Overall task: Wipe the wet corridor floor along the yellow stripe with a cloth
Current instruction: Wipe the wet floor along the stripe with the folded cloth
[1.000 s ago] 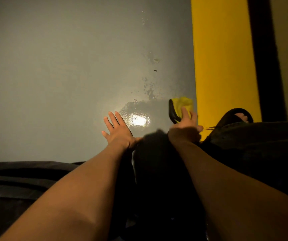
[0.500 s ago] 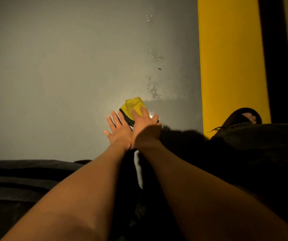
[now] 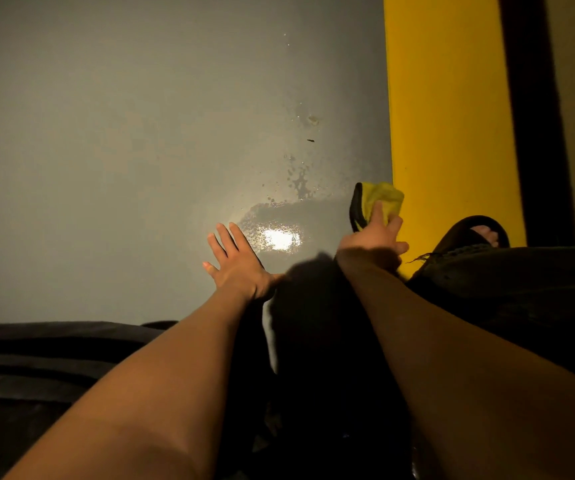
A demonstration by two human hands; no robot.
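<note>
A yellow cloth with a dark edge (image 3: 381,197) lies bunched on the grey floor, right at the left edge of the yellow stripe (image 3: 449,116). My right hand (image 3: 374,242) presses down on it with fingers stretched over its near part. My left hand (image 3: 237,259) rests flat on the floor to the left, fingers spread, holding nothing. Between the hands a wet patch (image 3: 289,220) shines with a bright glare, and droplets and smears (image 3: 300,181) trail away from it up the floor.
A dark band (image 3: 532,116) runs along the right side of the stripe. My foot in a black sandal (image 3: 476,233) stands on the stripe beside the right hand. My dark-clothed knees fill the lower left and right. Dry grey floor (image 3: 106,150) spreads to the left.
My right hand has swept the cloth from beside the left hand rightward across the wet patch to the stripe's edge. The left hand has stayed planted.
</note>
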